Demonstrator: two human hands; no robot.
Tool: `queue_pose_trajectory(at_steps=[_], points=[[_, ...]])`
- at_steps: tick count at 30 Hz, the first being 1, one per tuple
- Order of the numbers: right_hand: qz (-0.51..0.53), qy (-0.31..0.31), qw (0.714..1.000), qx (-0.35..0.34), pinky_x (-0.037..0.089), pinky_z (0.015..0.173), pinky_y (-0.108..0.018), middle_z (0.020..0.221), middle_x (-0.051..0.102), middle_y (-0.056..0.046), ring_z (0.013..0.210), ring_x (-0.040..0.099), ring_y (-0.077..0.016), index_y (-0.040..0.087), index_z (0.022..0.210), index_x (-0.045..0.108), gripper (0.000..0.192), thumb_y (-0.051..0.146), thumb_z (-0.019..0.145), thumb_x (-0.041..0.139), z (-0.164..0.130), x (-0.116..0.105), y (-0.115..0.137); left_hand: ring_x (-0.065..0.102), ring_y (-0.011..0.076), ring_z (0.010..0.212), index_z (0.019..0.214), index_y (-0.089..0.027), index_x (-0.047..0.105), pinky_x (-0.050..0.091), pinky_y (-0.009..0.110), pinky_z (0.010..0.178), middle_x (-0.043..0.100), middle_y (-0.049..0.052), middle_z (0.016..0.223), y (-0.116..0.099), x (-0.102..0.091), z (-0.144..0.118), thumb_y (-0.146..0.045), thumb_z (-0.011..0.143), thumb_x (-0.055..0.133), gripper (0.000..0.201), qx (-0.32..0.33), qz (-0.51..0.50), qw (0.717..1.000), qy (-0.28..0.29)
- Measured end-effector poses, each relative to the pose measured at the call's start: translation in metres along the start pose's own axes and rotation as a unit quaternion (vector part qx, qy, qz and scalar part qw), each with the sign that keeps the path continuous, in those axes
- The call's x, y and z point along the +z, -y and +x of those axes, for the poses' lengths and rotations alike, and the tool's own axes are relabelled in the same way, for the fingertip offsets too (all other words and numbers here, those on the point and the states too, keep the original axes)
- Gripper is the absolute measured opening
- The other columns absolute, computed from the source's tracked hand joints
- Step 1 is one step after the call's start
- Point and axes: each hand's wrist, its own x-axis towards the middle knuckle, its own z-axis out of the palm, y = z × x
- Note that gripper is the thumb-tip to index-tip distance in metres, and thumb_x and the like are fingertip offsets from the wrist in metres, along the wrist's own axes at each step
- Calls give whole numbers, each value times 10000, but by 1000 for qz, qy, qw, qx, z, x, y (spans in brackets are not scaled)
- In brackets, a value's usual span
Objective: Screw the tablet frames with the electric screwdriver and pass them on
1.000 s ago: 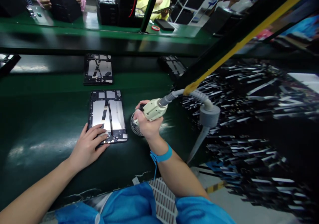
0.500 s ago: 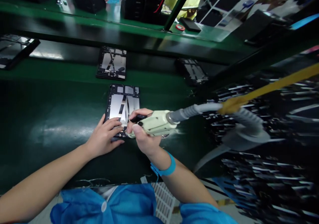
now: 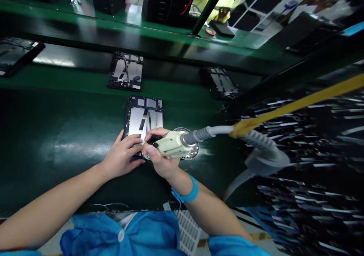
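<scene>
Right hand (image 3: pixel 160 159) wrapped around a cream-coloured powered screwdriver (image 3: pixel 173 144) on a grey hose, left hand (image 3: pixel 123 157) spread flat on the near edge of an open black tablet chassis with silver plate (image 3: pixel 145 117), dark green counter (image 3: pixel 57 134), round metal mesh dish (image 3: pixel 192 151) just beside, second black chassis (image 3: pixel 126 71) further back.

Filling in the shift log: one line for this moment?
left hand: flat on tablet frame | right hand: grips electric screwdriver, tip at frame | screw dish: beside frame

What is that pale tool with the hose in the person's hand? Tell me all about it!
The pale tool is a cream-coloured, plastic-looking electric screwdriver lying almost level. A grey ribbed hose leaves its right end. The right hand wraps around it, aiming its left end at the near edge of the open tablet frame, where the left hand presses down. Its tip is hidden.
</scene>
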Motion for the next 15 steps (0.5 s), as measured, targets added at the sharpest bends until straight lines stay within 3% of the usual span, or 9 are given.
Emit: queue_pose_trajectory(at_steps=[6,10,15], points=[[-62,1,997,-41,605,818,-400,942,673,-34,832,694,-197,253,1129,644,301,199,844,723,2,-3,2,543,296,1375,1220,-264,702,153,656,1251,681,102,1315,0,4,6,-327,904,703,322,-13,-24,1000,6],[-27,14,999,-45,604,723,-368,904,656,-24,769,692,-188,257,1107,642,274,187,851,708,5,-2,-5,517,305,1398,1206,-273,716,159,651,1252,678,106,1325,4,7,9,-362,912,700,308,-36,-6,999,23],[-40,-15,999,-6,598,628,-342,923,673,-56,745,686,-194,218,1084,650,274,261,829,743,3,-1,-11,525,319,1387,1259,-292,705,213,672,1228,666,122,1341,6,13,7,-384,926,697,345,-38,-1,999,22]])
